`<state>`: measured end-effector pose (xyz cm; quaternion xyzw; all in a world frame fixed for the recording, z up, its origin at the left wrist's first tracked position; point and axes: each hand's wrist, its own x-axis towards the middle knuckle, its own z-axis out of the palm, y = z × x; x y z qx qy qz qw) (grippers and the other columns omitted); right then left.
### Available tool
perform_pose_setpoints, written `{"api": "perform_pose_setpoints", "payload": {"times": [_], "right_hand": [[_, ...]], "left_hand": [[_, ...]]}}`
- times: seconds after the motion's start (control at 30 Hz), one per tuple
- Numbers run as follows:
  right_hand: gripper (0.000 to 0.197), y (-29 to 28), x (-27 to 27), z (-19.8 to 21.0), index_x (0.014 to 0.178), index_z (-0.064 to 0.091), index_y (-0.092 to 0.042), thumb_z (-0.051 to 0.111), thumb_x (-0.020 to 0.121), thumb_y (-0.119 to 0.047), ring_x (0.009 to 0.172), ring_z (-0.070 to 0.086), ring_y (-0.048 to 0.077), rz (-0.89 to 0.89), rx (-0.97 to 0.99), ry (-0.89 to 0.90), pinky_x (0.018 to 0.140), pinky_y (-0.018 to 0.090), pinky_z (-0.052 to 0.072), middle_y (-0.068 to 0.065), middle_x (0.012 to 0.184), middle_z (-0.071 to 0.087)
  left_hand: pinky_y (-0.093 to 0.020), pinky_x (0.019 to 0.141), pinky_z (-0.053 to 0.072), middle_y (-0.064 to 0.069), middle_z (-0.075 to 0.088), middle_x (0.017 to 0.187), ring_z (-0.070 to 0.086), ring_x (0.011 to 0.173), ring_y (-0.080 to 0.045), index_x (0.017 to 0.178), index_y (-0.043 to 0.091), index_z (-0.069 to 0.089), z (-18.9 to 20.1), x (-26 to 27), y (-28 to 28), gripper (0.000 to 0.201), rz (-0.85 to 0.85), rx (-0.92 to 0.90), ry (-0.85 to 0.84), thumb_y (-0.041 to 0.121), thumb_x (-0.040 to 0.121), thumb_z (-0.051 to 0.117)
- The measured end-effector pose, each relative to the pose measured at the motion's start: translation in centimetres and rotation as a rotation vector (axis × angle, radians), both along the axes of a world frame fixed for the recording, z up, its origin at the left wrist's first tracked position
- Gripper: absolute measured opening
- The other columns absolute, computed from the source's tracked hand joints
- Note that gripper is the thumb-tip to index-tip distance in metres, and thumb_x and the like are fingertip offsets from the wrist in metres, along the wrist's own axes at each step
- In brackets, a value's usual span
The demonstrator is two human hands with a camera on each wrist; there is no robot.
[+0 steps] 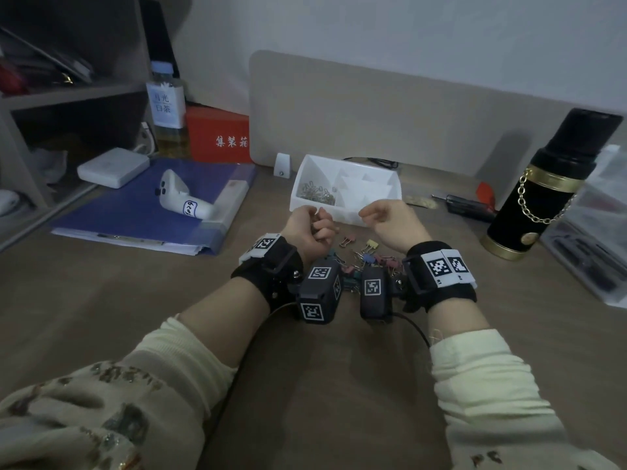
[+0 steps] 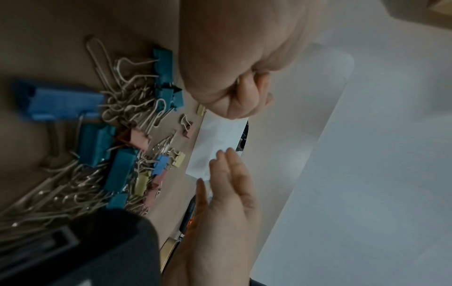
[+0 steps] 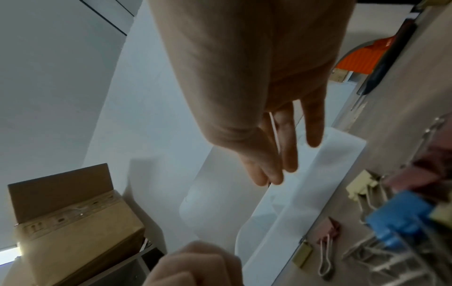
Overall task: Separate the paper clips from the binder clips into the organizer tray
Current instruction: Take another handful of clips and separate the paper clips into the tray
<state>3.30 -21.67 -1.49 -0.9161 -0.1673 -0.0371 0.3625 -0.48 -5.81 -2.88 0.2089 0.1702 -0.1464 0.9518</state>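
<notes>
The small silver wire paper clips [image 1: 317, 194] already sorted lie in the left compartment of the white plastic organizer tray [image 1: 373, 171], which sits upper centre of the head view; its other compartments look bare. The rest of the job lies lower in the frame: a tangled heap of coloured metal binder clips [image 1: 364, 257] and loose wire clips on the brown wood-grain surface [image 1: 135, 300], just below both hands and touching neither.

The left hand [image 1: 310, 230] is a closed fist at the tray's near rim, just below the compartment with the paper clips. In the left wrist view a glint of wire shows between its curled fingers [image 2: 247, 96], so it probably holds paper clips, though I cannot tell how many. The coming move turns on that: the compartment lies straight ahead of this grip, up-frame over the low white wall.

The right hand [image 1: 390, 222] hovers beside it over the tray's near edge, fingers loosely apart and holding nothing; in its own wrist view they point down at the tray.

The binder clips are folded sheet bodies, teal, blue, pink and yellow, with springy wire handles that snag the thin looped clips.
</notes>
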Motion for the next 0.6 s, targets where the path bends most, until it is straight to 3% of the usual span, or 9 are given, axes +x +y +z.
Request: {"api": "perform_pose_setpoints", "payload": {"times": [0.13,0.3,0.4,0.5,0.6], "right_hand": [[0.042,-0.9,0.0,-0.3,0.113,0.066,-0.016,0.048,0.083,0.007,0.099,0.056,0.012,0.003,-0.205,0.163,0.079,0.022,0.045,0.000,0.116,0.063],[0.032,-0.6,-0.1,-0.7,0.105,0.069,-0.019,0.065,0.079,0.001,0.093,0.063,0.019,0.056,-0.274,0.279,0.082,0.032,0.055,0.003,0.108,0.067],[0.019,-0.2,-0.3,-0.7,0.093,0.072,-0.018,0.063,0.082,-0.004,0.072,0.057,0.013,0.041,-0.287,0.242,0.062,0.021,0.047,0.003,0.091,0.069],[0.023,0.0,-0.3,-0.8,0.093,0.071,-0.015,0.054,0.086,0.000,0.060,0.048,0.006,-0.009,-0.300,0.202,0.046,0.017,0.035,-0.006,0.070,0.058],[0.023,0.2,-0.3,-0.6,0.095,0.069,-0.015,0.050,0.089,-0.004,0.060,0.052,0.008,-0.015,-0.283,0.157,0.044,0.016,0.037,-0.002,0.077,0.061]], "left_hand": [[-0.017,0.021,0.011,0.005,0.032,0.037,0.022,0.021,-0.007,0.059,0.017,0.032,-0.4,0.3,0.1,0.039,0.002,0.052,0.010,0.018,0.098,0.031],[-0.015,0.023,0.011,0.005,0.026,0.037,0.019,0.022,-0.008,0.059,0.017,0.031,-0.5,0.5,0.1,0.039,-0.007,0.122,0.008,0.016,0.098,0.030],[-0.014,0.023,0.011,0.005,0.026,0.039,0.019,0.023,-0.008,0.059,0.017,0.032,-0.6,0.6,0.2,0.039,-0.010,0.124,0.007,0.016,0.098,0.030],[-0.013,0.023,0.012,0.005,0.026,0.040,0.019,0.023,-0.008,0.060,0.016,0.033,-0.7,0.8,0.3,0.038,-0.009,0.122,0.009,0.017,0.097,0.031],[-0.012,0.024,0.012,0.005,0.027,0.041,0.020,0.023,-0.008,0.061,0.015,0.035,-0.7,0.8,0.3,0.037,-0.001,0.126,0.013,0.017,0.097,0.031]]}}
